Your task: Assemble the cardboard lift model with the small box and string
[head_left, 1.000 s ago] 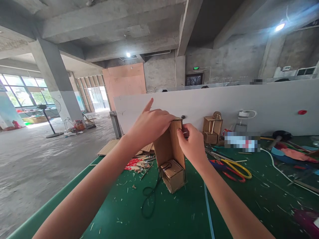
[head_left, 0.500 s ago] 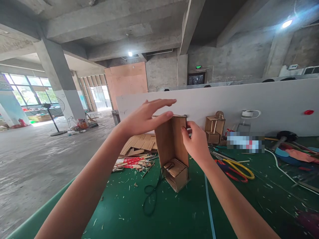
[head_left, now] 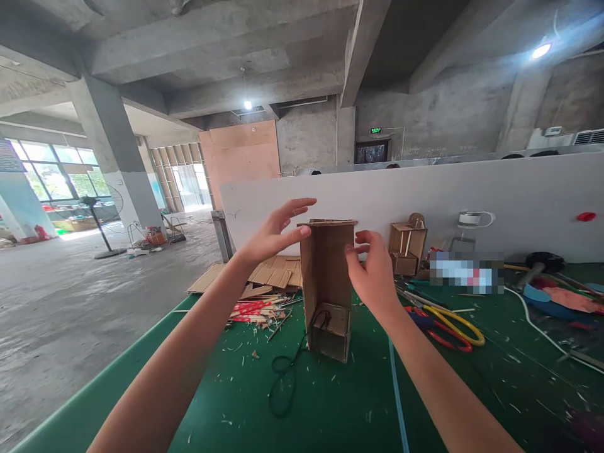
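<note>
A tall cardboard stand [head_left: 333,264], open at the front, stands upright on the green tabletop. A small cardboard box [head_left: 330,340] forms its base, and a thin dark cord [head_left: 283,384] trails from it onto the table. My left hand [head_left: 271,233] is at the upper left corner with fingers spread, its thumb tip at the top edge; whether it touches cannot be told. Beside the right edge is my right hand [head_left: 375,270], fingers loosely curled and apart from the thumb, whose tip overlaps the edge. Neither hand grips the stand.
A similar smaller cardboard stand [head_left: 406,245] sits behind to the right, near a clear lidded bottle [head_left: 467,220]. Scissors with yellow and red handles [head_left: 455,327] lie to the right. Cardboard sheets [head_left: 278,272] and loose sticks [head_left: 259,309] lie left. A white partition [head_left: 425,189] rises behind.
The stand has turned so its open front faces me more squarely. My left hand has drawn back left and lower from above its top; my right fingers have loosened from its right edge.
</note>
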